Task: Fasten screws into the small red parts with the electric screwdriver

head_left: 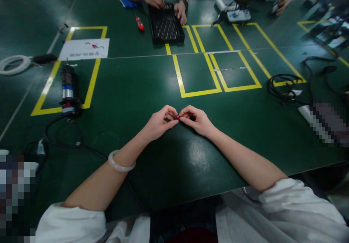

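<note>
Fingertips of both my hands meet over the middle of the green table, pinching one small red piece with dark ends between them. My left hand is closed on its left side, thumb against the fingers. From the right, my right hand grips the same piece with thumb and forefinger. Its exact kind is too small to make out, and the fingers cover most of it. A pale bangle circles my left wrist.
Across the table a person's hands work at a black tray of small parts, near a red screwdriver. A dark cylindrical tool with a cable lies left, by a printed sheet. Coiled black cable lies right. Yellow tape marks rectangles.
</note>
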{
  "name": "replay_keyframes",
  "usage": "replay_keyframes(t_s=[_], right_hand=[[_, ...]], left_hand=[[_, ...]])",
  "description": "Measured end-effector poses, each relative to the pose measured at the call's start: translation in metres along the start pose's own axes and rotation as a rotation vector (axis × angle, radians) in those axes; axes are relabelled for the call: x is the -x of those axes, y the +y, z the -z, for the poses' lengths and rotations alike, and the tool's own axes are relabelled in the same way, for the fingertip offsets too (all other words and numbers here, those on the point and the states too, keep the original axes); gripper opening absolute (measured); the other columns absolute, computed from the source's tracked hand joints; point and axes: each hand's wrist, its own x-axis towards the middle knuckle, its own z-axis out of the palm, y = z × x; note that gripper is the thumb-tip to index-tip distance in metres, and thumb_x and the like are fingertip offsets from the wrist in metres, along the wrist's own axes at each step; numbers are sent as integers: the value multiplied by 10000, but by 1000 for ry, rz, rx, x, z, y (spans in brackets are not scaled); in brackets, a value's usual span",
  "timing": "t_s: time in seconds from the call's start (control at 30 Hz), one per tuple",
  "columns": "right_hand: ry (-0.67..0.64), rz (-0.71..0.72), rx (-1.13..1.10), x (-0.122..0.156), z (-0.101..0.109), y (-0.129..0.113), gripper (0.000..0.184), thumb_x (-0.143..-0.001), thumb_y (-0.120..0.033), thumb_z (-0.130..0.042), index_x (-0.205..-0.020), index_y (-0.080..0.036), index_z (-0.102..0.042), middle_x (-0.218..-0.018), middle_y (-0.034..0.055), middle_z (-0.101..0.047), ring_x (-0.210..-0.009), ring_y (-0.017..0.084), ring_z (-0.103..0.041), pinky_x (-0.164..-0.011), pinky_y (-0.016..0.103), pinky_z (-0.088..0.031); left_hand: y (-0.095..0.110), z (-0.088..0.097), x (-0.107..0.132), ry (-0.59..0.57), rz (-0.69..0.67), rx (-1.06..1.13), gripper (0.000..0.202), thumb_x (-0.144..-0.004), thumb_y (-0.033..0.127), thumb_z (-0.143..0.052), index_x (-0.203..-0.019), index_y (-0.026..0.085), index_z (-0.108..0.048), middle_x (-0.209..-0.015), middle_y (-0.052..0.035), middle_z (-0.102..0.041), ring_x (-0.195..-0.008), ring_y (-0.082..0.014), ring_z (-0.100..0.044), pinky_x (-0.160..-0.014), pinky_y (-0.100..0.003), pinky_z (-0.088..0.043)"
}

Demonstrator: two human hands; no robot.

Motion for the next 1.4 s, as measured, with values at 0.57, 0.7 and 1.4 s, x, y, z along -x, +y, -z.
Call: replay_keyframes(t_s=[0.57,0.7,1.4], right_hand=[[-24,166,398,5,-1,-5,119,-916,-166,-606,-1024,-219,-607,-986,43,-630,-855,167,-610,-775,297,-502],[-23,155,387,5,0,-5,123,-902,-152,-609,-997,-228,-590,-973,35,-615,-850,166,-605,-759,289,-497],[-47,137,407,3,0,-2,95,-896,-185,-622,-978,-219,-589,-908,30,-602,-833,176,-600,-762,301,-488]], left_hand=[[4,1,0,-28,48,25,304,-852,350,-713,-1033,148,-576,-982,-64,-623,-791,-135,-608,-607,-210,-490],[4,2,0,-25,46,19,337,-816,330,-742,-1050,150,-579,-1028,-82,-631,-855,-154,-619,-625,-207,-480],[7,-2,6,5,-183,-582,157,-950,279,-564,-1065,174,-587,-976,-52,-662,-835,-174,-643,-690,-276,-448]])
